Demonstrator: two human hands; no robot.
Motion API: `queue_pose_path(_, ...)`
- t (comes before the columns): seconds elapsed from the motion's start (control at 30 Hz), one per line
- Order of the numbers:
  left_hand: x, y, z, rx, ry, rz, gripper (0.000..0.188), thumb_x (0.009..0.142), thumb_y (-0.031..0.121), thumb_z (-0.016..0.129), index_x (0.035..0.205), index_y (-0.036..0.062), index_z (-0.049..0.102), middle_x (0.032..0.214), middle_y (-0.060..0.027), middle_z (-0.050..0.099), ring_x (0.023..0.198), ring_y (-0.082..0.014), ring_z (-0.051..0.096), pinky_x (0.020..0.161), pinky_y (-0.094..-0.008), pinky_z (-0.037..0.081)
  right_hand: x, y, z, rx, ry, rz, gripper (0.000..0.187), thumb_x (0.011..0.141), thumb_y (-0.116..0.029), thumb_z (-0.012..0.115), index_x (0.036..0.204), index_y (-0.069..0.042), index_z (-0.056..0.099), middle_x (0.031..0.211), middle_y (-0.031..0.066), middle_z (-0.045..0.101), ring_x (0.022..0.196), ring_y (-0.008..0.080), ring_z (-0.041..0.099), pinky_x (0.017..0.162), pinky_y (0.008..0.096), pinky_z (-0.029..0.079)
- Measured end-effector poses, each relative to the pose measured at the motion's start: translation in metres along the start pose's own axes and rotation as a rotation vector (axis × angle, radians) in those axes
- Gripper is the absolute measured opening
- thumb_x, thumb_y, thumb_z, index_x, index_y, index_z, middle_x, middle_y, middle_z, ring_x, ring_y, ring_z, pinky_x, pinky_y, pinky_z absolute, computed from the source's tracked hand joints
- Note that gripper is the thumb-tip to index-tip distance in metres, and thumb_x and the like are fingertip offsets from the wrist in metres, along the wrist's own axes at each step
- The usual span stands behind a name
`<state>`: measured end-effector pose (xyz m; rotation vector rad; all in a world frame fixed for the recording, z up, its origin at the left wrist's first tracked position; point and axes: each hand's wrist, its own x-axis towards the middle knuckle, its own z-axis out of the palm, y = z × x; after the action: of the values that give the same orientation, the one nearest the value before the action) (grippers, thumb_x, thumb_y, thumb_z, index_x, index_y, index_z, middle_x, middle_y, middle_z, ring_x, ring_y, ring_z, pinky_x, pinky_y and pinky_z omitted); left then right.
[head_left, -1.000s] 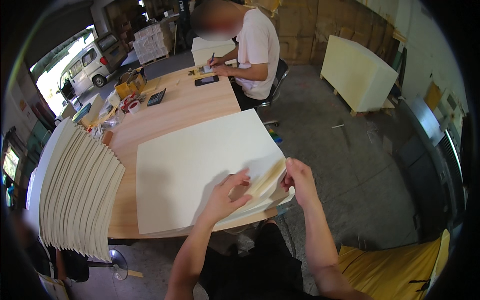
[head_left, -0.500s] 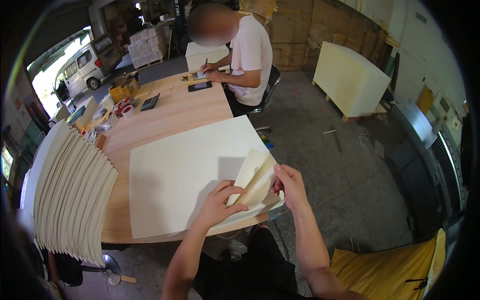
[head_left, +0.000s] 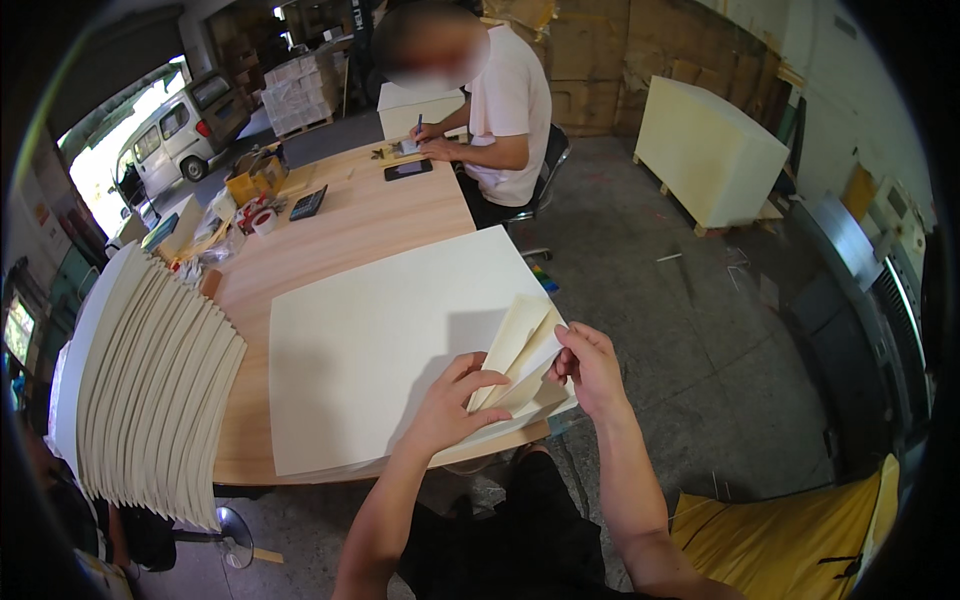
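A flat stack of large cream-white paper sheets [head_left: 370,335] lies at the near end of the wooden table. Its near right corner is bent up, and the raised sheet corners [head_left: 517,330] fan apart between my hands. My left hand [head_left: 448,405] is closed round the folded-back sheets, thumb below and fingers above. At the stack's right edge, my right hand [head_left: 592,370] pinches the corner of a sheet between thumb and curled fingers. How many sheets each hand holds cannot be made out.
A tall pile of bent sheets [head_left: 150,375] hangs over the table's left side. Across the wooden table [head_left: 390,215] a seated person [head_left: 505,110] writes beside a phone [head_left: 408,170]. A calculator [head_left: 308,203] and tape rolls [head_left: 263,221] lie far left. A pale block on a pallet [head_left: 710,150] stands right.
My right hand has turned slightly, and the sheet it pinches now stands farther from the others. My left hand keeps its hold. The whole view has shifted a little.
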<state>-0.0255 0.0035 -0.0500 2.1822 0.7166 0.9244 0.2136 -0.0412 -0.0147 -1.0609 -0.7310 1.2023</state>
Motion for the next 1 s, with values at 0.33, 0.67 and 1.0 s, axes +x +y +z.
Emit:
queue_pose_path(0.33,0.003,0.001,0.006,-0.158,0.147,-0.075,0.045,0.084,0.022,0.089,0.126,0.0171,0.075,0.136,-0.0123,0.061,0.117,-0.03,0.065,0.097,-0.0379,0.056,0.001,0.011,0.002,-0.317,0.117,-0.119,0.042,0.104,-0.029,0.067,0.069,-0.013,0.05,0.059,-0.0023,0.053,0.051,0.0091,0.055,0.048,0.0254,0.04)
queue_pose_path(0.67,0.001,-0.004,0.003,-0.084,0.033,-0.045,0.05,0.079,0.024,0.092,0.126,0.0202,0.076,0.134,-0.009,0.061,0.116,-0.0282,0.066,0.093,-0.038,0.057,-0.013,0.02,-0.004,-0.305,0.276,-0.28,0.036,0.103,-0.029,0.067,0.076,-0.009,0.053,0.071,0.0036,0.059,0.067,0.0146,0.063,0.057,0.03,0.045)
queue_pose_path(1.0,0.002,0.017,0.004,0.374,-0.068,0.258,0.062,0.085,0.028,0.085,0.144,0.0264,0.065,0.141,-0.0101,0.06,0.116,-0.0335,0.066,0.101,-0.0428,0.055,-0.047,0.074,-0.024,-1.065,-0.245,-0.625,0.036,0.079,-0.021,0.075,0.114,-0.01,0.077,0.127,0.0119,0.068,0.133,0.0369,0.054,0.114,0.0498,0.037)
